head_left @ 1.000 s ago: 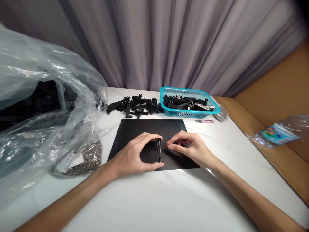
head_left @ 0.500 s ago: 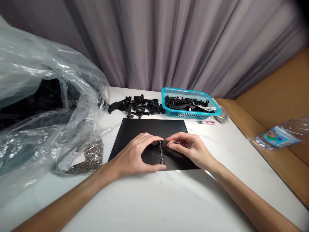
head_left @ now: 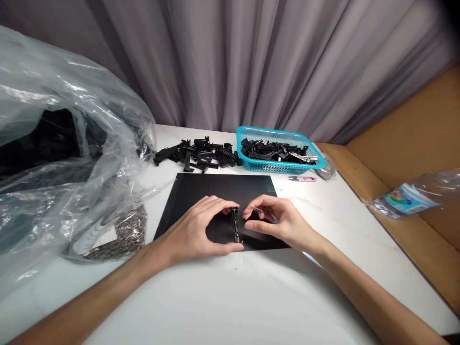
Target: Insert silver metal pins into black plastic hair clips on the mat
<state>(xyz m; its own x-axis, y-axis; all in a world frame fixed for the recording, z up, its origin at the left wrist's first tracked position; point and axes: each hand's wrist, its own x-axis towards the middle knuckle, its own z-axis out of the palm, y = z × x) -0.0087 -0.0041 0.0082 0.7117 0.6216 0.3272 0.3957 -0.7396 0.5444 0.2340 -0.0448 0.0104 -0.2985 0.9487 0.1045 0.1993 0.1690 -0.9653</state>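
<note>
Head view, left hand (head_left: pixel 196 229) widely gripping 1 black part (head_left: pixel 235 225), right hand (head_left: pixel 285 220) loosely holding 1 pin (head_left: pixel 257 209)

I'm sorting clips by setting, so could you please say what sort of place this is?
Probably a tabletop workstation for small parts, judging by the blue basket of black parts, the bagged metallic pieces and the black mat.

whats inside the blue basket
The blue basket holds a jumble of black parts, with a few silvery pieces on top. Whatever lies beneath that top layer is covered and cannot be seen.
</note>
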